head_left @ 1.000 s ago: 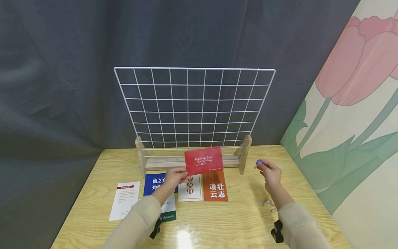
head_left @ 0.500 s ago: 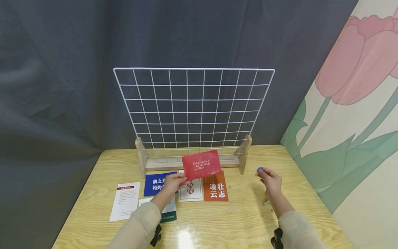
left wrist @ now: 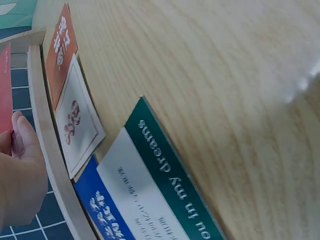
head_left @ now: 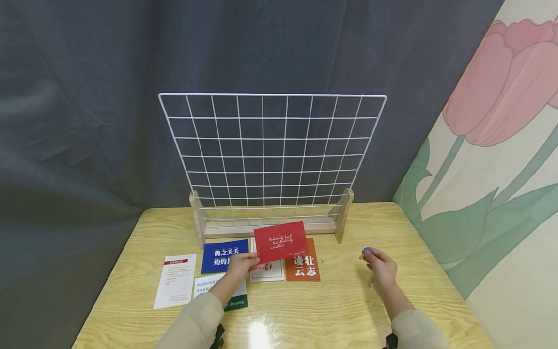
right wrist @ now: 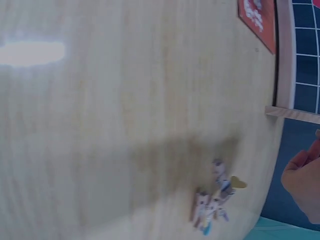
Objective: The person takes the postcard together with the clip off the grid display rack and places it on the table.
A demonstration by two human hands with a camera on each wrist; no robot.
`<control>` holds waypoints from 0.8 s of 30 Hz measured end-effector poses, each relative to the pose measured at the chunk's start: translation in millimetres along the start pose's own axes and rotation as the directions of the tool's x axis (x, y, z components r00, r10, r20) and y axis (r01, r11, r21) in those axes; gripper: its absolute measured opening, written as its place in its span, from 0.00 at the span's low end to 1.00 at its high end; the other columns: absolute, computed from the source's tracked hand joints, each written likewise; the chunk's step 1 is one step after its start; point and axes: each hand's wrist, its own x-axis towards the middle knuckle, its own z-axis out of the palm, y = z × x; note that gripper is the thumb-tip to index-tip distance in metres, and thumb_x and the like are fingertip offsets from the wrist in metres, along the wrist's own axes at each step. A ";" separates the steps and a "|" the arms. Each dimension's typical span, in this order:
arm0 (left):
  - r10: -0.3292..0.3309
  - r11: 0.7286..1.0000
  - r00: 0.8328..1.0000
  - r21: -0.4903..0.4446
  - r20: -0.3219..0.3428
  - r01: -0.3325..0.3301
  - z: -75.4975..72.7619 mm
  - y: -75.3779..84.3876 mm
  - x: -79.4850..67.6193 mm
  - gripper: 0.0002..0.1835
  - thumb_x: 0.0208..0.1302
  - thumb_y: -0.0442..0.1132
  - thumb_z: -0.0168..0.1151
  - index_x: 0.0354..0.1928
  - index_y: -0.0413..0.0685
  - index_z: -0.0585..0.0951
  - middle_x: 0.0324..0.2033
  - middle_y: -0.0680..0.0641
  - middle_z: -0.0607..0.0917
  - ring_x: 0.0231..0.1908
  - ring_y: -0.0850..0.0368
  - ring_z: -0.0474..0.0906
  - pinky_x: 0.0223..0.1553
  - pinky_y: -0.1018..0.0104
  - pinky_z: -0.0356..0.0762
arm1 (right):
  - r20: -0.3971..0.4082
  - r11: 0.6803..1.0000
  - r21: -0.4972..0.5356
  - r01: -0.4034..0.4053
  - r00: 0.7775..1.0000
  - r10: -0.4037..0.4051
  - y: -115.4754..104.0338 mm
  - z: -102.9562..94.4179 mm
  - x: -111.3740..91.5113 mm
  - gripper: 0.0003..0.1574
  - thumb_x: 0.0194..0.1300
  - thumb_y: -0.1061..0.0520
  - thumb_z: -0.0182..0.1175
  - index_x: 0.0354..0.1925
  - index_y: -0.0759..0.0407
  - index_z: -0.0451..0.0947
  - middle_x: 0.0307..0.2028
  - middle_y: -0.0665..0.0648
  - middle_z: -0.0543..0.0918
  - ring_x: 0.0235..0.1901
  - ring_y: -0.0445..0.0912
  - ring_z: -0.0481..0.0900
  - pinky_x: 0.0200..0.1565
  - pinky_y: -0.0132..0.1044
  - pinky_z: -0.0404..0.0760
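With thumb and fingers my left hand (head_left: 242, 266) pinches the lower left corner of a red card (head_left: 279, 242) with white script, held tilted above the postcards. In the left wrist view, only a strip of this card (left wrist: 5, 90) shows at the edge. My right hand (head_left: 383, 269) pinches a small wooden clothespin (head_left: 365, 251) with a blue top, over the table's right side. Behind the red card stands a white wire grid (head_left: 263, 156) on a wooden base (head_left: 235, 232). The red card partly covers a white card (head_left: 272, 275) and an orange card (head_left: 302, 271).
Also on the wooden table (head_left: 305, 315) lie a blue card (head_left: 213, 257), a white-and-green card (head_left: 235, 304) and a white printed sheet (head_left: 175, 281). In the right wrist view, several small clothespins (right wrist: 202, 207) lie in a pile. A dark curtain (head_left: 87, 121) hangs behind.
My left hand has lowered the red card and brought it slightly left, nearer to me. The right hand, with the clothespin, has also moved down a little.
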 end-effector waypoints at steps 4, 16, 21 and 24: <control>-0.004 1.000 1.000 -0.002 0.001 0.004 -3.5 -5.1 -1.5 0.15 0.54 0.25 0.55 0.45 0.24 0.71 0.31 0.38 0.80 0.32 0.47 0.79 0.39 0.57 0.74 | -0.002 0.999 0.029 0.042 0.999 -0.042 20.2 -9.5 3.0 0.10 0.56 0.60 0.58 0.38 0.62 0.76 0.26 0.44 0.80 0.29 0.38 0.77 0.36 0.32 0.73; -0.009 1.000 0.999 -0.019 0.039 0.010 -6.7 -20.8 -14.9 0.15 0.54 0.25 0.55 0.44 0.22 0.71 0.28 0.41 0.80 0.30 0.48 0.79 0.35 0.60 0.76 | -0.030 0.988 0.149 0.029 0.999 -0.025 73.0 -40.0 19.5 0.11 0.50 0.60 0.63 0.35 0.61 0.79 0.27 0.48 0.80 0.28 0.39 0.78 0.33 0.28 0.76; -0.026 1.000 0.998 -0.012 0.060 0.027 -9.3 -30.3 -20.4 0.15 0.54 0.25 0.54 0.44 0.23 0.71 0.27 0.43 0.80 0.29 0.51 0.79 0.33 0.63 0.77 | -0.112 0.986 0.167 0.019 0.994 0.000 98.5 -50.1 32.8 0.04 0.50 0.60 0.63 0.28 0.51 0.79 0.27 0.47 0.80 0.26 0.38 0.78 0.32 0.25 0.76; -0.034 0.999 0.997 -0.007 0.065 0.034 -10.4 -34.6 -23.5 0.15 0.53 0.24 0.54 0.44 0.22 0.71 0.28 0.41 0.80 0.28 0.50 0.79 0.32 0.63 0.77 | -0.200 0.982 0.190 0.019 0.980 0.020 109.1 -53.5 37.8 0.08 0.49 0.64 0.63 0.23 0.49 0.79 0.25 0.48 0.80 0.26 0.38 0.78 0.32 0.26 0.76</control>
